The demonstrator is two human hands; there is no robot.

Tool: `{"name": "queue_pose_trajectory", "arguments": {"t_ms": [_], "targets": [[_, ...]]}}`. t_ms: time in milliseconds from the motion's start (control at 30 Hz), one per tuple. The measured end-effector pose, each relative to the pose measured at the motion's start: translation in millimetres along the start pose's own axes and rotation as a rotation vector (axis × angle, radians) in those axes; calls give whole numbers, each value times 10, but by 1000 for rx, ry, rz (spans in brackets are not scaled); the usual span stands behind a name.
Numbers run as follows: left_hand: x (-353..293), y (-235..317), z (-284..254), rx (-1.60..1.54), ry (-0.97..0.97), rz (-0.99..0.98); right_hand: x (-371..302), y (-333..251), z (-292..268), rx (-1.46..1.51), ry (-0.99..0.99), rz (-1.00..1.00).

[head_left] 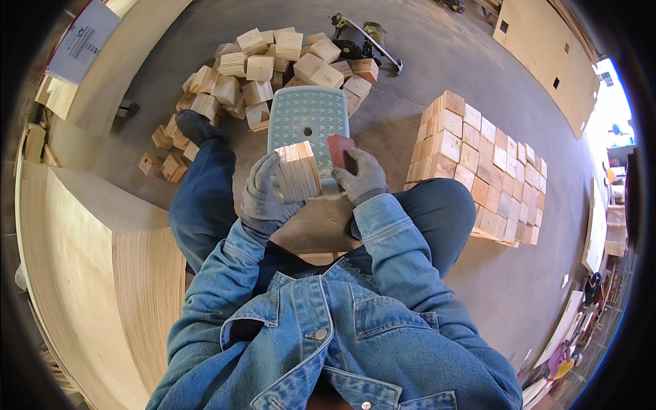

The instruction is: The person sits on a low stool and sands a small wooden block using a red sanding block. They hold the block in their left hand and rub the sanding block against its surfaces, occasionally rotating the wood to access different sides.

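Observation:
Between my knees stands a pale green plastic stool (pixel 307 113) with a studded top and a hole in its middle. My left hand (pixel 265 198), in a grey glove, is closed on a layered plywood block (pixel 298 171) at the stool's near edge. In my gloved right hand (pixel 363 179) is a reddish-brown sanding block (pixel 338 149), held just right of the wooden block. Whether the two touch, I cannot tell. The fingertips of my right hand are partly hidden behind the reddish block.
A loose heap of wooden blocks (pixel 260 68) lies beyond the stool. Neatly stacked blocks (pixel 478 164) stand to the right of my knee. A power saw (pixel 365 41) rests on the floor at the back. Large plywood stacks (pixel 89 239) line the left side.

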State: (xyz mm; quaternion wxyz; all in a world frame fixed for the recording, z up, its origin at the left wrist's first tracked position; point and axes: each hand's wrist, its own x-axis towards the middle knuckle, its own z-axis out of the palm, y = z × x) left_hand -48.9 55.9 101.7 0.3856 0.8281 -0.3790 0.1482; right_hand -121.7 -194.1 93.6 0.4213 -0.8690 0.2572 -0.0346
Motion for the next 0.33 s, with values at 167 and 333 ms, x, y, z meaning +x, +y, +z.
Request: {"name": "queue_pose_trajectory", "arguments": {"t_ms": [167, 333], "targets": [[-163, -64, -88, -77, 42, -205, 12, -147, 200, -196, -17, -120], [-347, -236, -138, -177, 86, -441, 86, -46, 333, -262, -83, -127]]}}
